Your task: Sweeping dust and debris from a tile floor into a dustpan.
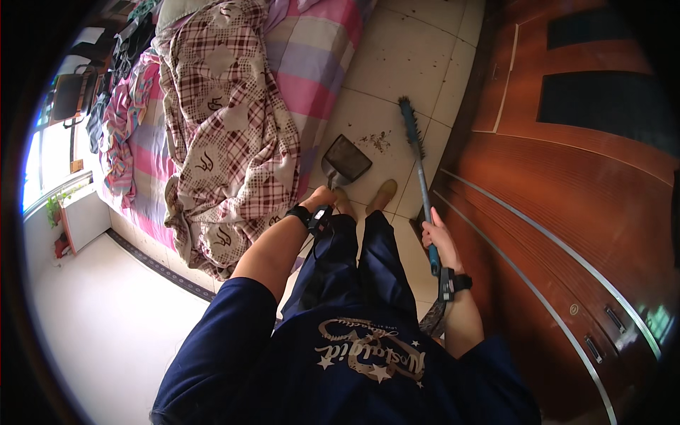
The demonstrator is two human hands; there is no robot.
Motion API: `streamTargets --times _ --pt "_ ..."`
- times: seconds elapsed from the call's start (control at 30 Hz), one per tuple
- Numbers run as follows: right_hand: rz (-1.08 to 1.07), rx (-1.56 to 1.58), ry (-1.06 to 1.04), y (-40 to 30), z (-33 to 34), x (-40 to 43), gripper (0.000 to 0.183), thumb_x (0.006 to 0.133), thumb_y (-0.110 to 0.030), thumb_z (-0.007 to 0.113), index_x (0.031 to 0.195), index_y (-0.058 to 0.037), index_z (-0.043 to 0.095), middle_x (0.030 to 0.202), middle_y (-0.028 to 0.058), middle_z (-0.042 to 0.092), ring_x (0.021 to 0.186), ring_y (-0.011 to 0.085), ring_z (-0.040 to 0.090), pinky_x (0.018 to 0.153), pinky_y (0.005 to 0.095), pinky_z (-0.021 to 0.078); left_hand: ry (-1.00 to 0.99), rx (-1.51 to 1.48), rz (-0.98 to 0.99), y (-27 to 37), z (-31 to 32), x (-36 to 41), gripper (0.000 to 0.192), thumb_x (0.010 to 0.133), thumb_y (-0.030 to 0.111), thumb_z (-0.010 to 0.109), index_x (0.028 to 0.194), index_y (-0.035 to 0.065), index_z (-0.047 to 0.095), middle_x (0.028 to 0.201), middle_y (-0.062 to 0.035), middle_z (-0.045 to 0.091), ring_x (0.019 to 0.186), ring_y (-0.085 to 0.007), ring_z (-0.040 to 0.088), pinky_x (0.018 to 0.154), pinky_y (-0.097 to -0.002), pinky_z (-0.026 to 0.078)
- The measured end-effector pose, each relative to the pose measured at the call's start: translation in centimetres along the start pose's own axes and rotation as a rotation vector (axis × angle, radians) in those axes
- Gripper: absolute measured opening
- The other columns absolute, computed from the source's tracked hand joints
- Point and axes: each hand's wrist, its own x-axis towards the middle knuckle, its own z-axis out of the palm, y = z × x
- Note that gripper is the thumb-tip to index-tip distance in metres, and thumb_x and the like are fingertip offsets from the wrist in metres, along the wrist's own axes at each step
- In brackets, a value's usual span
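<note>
My left hand (320, 198) is closed around the handle of a dark dustpan (347, 159), whose pan lies near the floor beside the bed. Just beyond the pan's right edge, a small heap of debris (377, 141) is scattered on the pale tiles. My right hand (439, 237) grips the blue handle of a broom (411, 127). Its bristled head points away from me, to the right of the debris and apart from it.
At left stands a bed with a checked sheet (313, 64) and a rumpled plaid blanket (228, 117). A reddish wooden cabinet (558, 175) lines the right side. Dark specks dot the floor tiles (404, 53) farther off. My shoes (382, 195) stand close behind the dustpan.
</note>
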Motion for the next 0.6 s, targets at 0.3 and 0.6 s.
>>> streamTargets --times 0.3,0.6 --pt "0.051 -0.253 -0.130 1.6 3.5 3.9 0.072 0.073 -0.004 0.047 0.136 -0.0080 0.012 0.053 0.0031 0.046 0.040 0.0117 0.043 0.041 0.0267 0.0388 0.011 -0.073 -0.060 0.0 0.8 -0.4 0.020 0.069 0.024 0.056 0.068 0.0057 0.064 0.066 -0.0135 0.061 0.071 -0.0275 0.062 0.061 -0.0335 0.048" --pt "-0.142 -0.379 -0.067 -12.2 -0.2 9.2 0.064 0.082 -0.004 0.045 0.137 -0.0163 0.014 0.053 -0.0009 0.041 0.040 0.0076 0.039 0.035 0.0251 0.0363 0.067 -0.531 -0.294 2.2 -1.8 -1.0 0.020 0.073 0.016 0.050 0.062 0.0032 0.061 0.057 -0.0115 0.059 0.059 -0.0215 0.062 0.057 -0.0320 0.050"
